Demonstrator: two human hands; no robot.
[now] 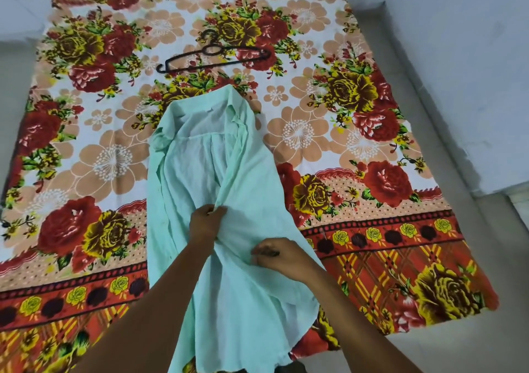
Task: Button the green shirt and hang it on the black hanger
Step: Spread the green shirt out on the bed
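While a large floral bedsheet [357, 149] in red, peach and yellow lies spread across the bed, the pale green cotton shirt [200, 158] lies lengthwise down its middle, collar pointing away from the person, its front open at the top and its hem hanging toward the camera. Beyond the collar, well apart from the shirt, the thin black wire hanger [213, 55] lies flat on the sheet. The left hand [206, 221] is pinched closed on the shirt's front edge, and the right hand [282, 255], just beside it and lower, grips the cloth with its fingers closed.
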